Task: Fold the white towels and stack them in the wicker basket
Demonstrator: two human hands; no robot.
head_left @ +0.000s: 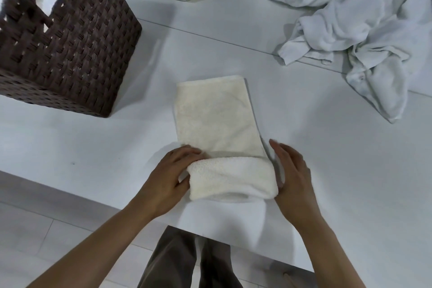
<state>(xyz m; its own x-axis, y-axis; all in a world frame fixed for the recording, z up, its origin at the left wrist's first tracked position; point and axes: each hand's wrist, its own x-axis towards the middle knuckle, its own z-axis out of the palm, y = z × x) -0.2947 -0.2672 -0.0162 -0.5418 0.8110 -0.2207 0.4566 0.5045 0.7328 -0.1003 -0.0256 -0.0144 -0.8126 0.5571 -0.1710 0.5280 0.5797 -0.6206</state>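
Okay, cream towel (215,119) lies mid-desk (327,147), near end folded over. My left hand (170,175) grips the fold's left end, fingers curled round it. My right hand (293,175) presses its right end, fingers straight, together. The wicker basket (70,54) sits far left, crumpled towels (362,30) far right.

Soft, cool, even light is washing the white table (304,138) to a bluish grey and casting only faint, diffuse shadows beside the wicker basket (70,54) and the folded towel (215,114), while the wide lens is stretching and smearing the basket's weave toward the upper-left corner.
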